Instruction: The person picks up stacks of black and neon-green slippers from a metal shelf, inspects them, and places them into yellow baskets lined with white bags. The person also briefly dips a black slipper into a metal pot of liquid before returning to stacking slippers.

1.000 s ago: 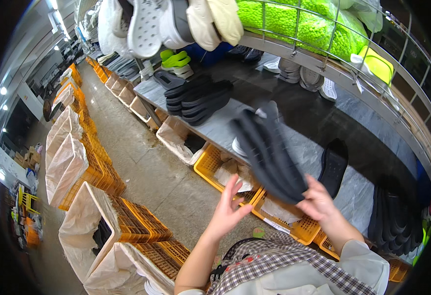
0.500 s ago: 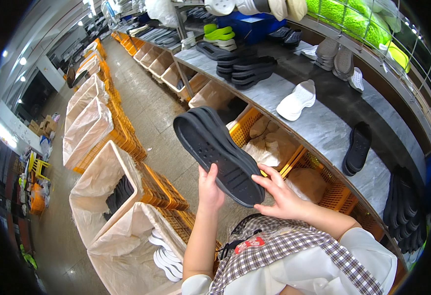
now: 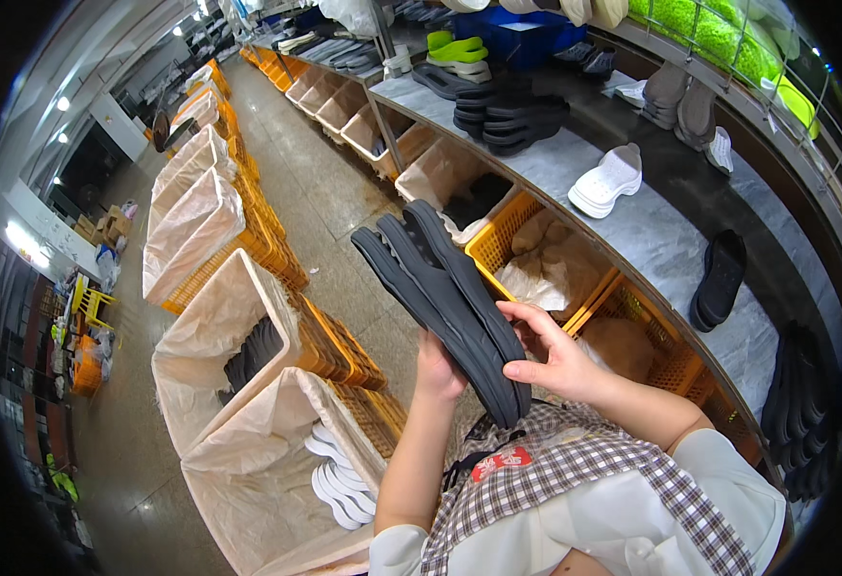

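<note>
Between my two hands is a small stack of black shoe soles (image 3: 445, 307), turned on edge so their side profiles show and their far ends fan apart. My left hand (image 3: 439, 367) grips the stack from its left side near the lower end, with most of its fingers hidden behind the soles. On the right side, my right hand (image 3: 553, 357) pinches the near end, thumb on the outer face. The soles are held in the air in front of my checked apron (image 3: 575, 451), touching neither the table nor the crates.
At right runs a grey marbled table (image 3: 623, 250) bearing a white sole (image 3: 606, 180), a black sole pair (image 3: 720, 280) and black sole stacks (image 3: 512, 117). Yellow crates (image 3: 503, 230) sit beneath. Left, lined crates (image 3: 277, 480) hold white soles (image 3: 336, 477) and black soles (image 3: 253, 360).
The soles have turned from showing a top face to standing on edge, their far ends spreading apart. My right hand has shifted its grip. The whole view has swung slightly.
</note>
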A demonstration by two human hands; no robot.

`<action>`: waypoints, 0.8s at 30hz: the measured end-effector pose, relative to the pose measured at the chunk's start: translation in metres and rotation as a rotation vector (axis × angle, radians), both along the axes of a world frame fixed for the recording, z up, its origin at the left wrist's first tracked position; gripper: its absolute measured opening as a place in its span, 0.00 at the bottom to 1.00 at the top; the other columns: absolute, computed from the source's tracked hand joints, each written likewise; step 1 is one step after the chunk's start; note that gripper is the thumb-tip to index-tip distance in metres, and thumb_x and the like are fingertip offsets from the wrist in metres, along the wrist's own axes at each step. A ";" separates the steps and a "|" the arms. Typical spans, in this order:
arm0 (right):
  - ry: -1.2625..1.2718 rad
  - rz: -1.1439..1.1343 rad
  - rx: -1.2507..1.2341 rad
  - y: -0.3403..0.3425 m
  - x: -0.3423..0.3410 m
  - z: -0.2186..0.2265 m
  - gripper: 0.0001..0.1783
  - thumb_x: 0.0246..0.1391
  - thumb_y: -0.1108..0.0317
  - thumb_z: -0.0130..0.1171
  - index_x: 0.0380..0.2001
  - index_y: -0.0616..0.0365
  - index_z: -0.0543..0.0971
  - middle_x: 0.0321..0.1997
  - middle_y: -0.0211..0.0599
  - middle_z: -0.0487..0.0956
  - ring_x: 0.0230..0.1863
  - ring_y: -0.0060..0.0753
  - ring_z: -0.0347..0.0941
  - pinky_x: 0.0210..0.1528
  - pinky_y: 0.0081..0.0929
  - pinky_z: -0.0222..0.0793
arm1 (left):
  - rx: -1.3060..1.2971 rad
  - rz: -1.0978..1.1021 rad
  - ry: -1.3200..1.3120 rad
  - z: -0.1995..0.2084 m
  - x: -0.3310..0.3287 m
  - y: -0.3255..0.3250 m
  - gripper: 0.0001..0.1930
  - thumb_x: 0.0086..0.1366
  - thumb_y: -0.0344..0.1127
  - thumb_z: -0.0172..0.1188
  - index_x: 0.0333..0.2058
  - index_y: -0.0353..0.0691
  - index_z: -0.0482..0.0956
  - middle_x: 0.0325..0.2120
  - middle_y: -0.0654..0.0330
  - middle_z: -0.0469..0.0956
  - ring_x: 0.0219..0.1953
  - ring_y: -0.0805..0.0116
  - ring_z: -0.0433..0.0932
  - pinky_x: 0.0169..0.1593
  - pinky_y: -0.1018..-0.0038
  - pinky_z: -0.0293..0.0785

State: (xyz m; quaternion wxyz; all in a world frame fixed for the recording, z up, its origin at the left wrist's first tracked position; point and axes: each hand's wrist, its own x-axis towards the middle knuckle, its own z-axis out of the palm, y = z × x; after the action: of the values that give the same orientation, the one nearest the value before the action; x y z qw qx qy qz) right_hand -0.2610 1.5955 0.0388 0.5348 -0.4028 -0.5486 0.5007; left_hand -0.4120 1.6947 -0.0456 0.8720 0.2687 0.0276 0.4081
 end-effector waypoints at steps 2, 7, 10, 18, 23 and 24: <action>0.016 -0.018 -0.013 0.000 -0.001 0.001 0.42 0.49 0.63 0.65 0.63 0.60 0.56 0.53 0.36 0.60 0.46 0.24 0.60 0.53 0.25 0.60 | -0.011 0.009 0.013 -0.002 0.000 -0.003 0.35 0.63 0.59 0.49 0.58 0.36 0.61 0.50 0.52 0.71 0.50 0.56 0.73 0.50 0.60 0.75; -0.239 -0.075 0.013 0.004 0.006 0.001 0.46 0.48 0.61 0.66 0.65 0.61 0.53 0.49 0.37 0.61 0.48 0.28 0.59 0.54 0.26 0.59 | 0.018 0.226 0.223 -0.005 0.001 -0.011 0.28 0.67 0.53 0.46 0.56 0.36 0.63 0.51 0.53 0.71 0.52 0.58 0.72 0.56 0.62 0.69; -0.318 -0.027 0.099 0.011 0.019 -0.001 0.42 0.43 0.68 0.65 0.62 0.57 0.58 0.48 0.38 0.62 0.49 0.33 0.60 0.55 0.29 0.58 | 0.151 0.390 0.452 0.006 0.002 -0.011 0.25 0.69 0.46 0.46 0.58 0.37 0.61 0.56 0.58 0.66 0.57 0.60 0.67 0.59 0.64 0.67; 0.018 0.119 -0.025 0.026 0.040 -0.024 0.16 0.55 0.73 0.53 0.47 0.55 0.67 0.60 0.38 0.62 0.60 0.34 0.60 0.60 0.32 0.57 | 0.107 0.220 0.333 0.041 -0.005 -0.019 0.26 0.68 0.30 0.43 0.63 0.41 0.47 0.57 0.52 0.60 0.54 0.59 0.69 0.54 0.68 0.71; -0.150 -0.015 0.024 0.007 0.008 -0.032 0.28 0.49 0.66 0.65 0.48 0.53 0.61 0.61 0.41 0.55 0.61 0.37 0.57 0.59 0.34 0.61 | -0.156 0.151 0.220 0.018 0.003 -0.016 0.19 0.69 0.38 0.45 0.55 0.36 0.61 0.46 0.55 0.71 0.47 0.64 0.74 0.47 0.72 0.75; -0.319 -0.077 0.039 0.006 0.005 -0.029 0.31 0.47 0.67 0.65 0.52 0.53 0.60 0.58 0.40 0.57 0.58 0.36 0.60 0.57 0.32 0.63 | -0.174 0.204 0.285 0.012 0.005 -0.019 0.19 0.69 0.39 0.45 0.54 0.36 0.63 0.45 0.56 0.72 0.46 0.65 0.74 0.46 0.73 0.76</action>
State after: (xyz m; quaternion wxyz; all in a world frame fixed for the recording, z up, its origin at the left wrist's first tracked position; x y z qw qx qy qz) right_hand -0.2556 1.6010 0.0099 0.4673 -0.4876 -0.6204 0.3987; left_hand -0.4074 1.6759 -0.0335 0.8334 0.2434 0.2131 0.4481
